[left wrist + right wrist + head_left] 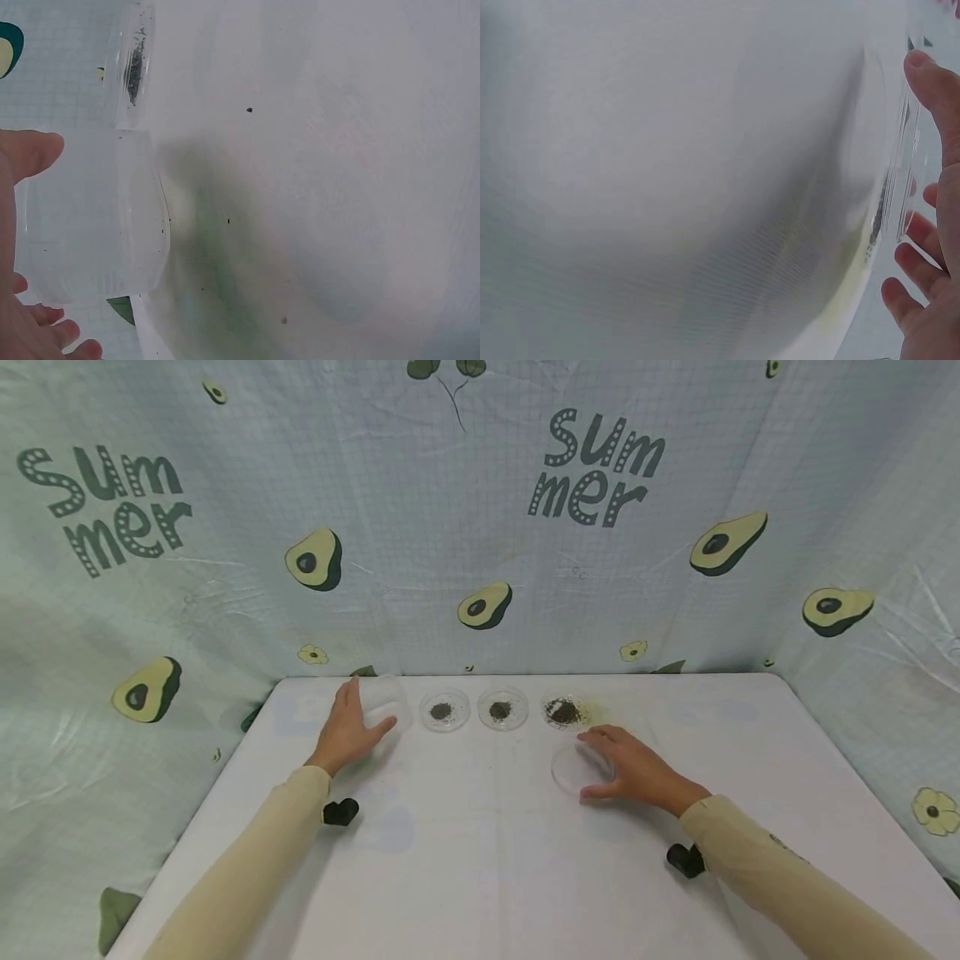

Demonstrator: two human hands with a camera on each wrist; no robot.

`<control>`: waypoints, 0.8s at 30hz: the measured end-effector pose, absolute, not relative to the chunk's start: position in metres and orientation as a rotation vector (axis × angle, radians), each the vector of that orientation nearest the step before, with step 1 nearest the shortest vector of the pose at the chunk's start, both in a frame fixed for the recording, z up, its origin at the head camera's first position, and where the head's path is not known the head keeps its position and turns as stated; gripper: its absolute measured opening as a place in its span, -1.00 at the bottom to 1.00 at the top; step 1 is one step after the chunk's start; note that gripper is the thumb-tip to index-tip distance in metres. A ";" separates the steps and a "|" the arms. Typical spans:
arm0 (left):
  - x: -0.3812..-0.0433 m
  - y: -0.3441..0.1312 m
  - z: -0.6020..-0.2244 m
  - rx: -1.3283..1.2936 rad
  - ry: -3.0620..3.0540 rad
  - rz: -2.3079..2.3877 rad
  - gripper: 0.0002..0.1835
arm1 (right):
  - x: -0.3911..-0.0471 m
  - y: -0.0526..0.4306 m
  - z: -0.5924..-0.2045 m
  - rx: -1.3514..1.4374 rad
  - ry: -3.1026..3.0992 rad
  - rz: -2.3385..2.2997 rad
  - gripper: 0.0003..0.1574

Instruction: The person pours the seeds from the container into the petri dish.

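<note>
At the back left of the table, my left hand [348, 727] spreads its thumb and fingers around a clear plastic container [384, 700]. The left wrist view has the thumb over the near side of this container, the other fingertips by its far end. My right hand [633, 767] holds a clear round dish [572, 768] by its edge, thumb on one side and fingers on the other. Just behind it stands a petri dish [550, 720] with dark brown and whitish bits. The right wrist view shows the held dish [901, 161] nearly edge-on.
Two more clear petri dishes, one left [459, 713] and one middle [517, 713], hold small dark heaps in the back row. Dark specks [250, 110] lie on the white table [465, 860]. A printed cloth [420, 510] hangs behind and beside the table.
</note>
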State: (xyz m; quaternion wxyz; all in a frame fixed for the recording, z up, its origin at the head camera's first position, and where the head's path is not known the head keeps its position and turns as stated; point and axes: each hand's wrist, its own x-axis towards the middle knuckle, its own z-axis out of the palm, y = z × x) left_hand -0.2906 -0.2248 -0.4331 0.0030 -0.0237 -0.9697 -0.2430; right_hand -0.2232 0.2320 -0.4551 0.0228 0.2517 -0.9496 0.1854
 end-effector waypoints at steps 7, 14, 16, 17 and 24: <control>-0.292 -0.217 -0.422 -0.157 -2.980 -0.699 0.07 | -0.231 0.233 -0.445 0.734 -2.942 0.588 0.09; -0.290 -0.212 -0.419 -0.230 -2.923 -0.677 0.03 | -0.234 0.230 -0.444 0.698 -2.954 0.665 0.08; -0.288 -0.212 -0.419 -0.244 -2.910 -0.674 0.02 | -0.234 0.228 -0.444 0.697 -2.960 0.668 0.07; -0.287 -0.211 -0.419 -0.250 -2.903 -0.677 0.02 | -0.234 0.228 -0.444 0.698 -2.960 0.662 0.07; -0.288 -0.201 -0.413 -0.281 -2.880 -0.712 0.01 | -0.236 0.229 -0.437 0.653 -2.957 0.625 0.06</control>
